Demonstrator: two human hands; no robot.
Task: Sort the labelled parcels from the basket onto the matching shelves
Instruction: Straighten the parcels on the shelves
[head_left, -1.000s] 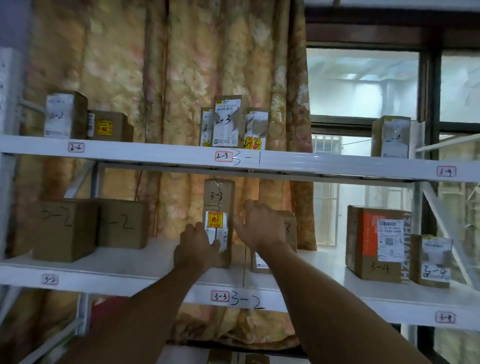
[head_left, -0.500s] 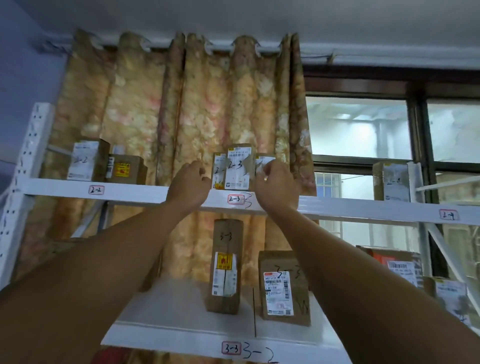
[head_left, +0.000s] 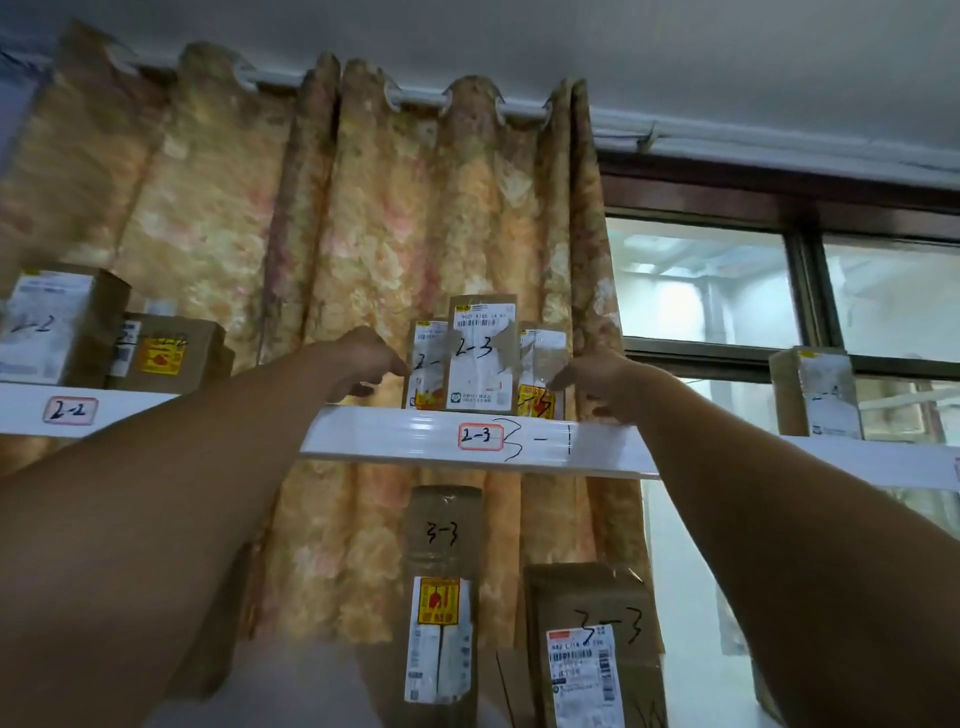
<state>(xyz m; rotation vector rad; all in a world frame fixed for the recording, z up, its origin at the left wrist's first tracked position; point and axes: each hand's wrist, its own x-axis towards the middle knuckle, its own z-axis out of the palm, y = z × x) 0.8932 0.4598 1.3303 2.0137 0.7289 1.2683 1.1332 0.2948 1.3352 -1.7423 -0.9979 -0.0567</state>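
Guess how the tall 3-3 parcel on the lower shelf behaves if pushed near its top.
The tall 3-3 parcel stands on its narrow end, so it would probably tip rather than slide. Glossy tape wraps its upper part, so grip may be slippery. Its yellow sticker may mark fragile contents; unreadable.

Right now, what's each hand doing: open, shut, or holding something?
Left hand: fingertips at the left 2-3 parcel; grip cannot be told.
Right hand: fingertips at the right 2-3 parcel; grip cannot be told.
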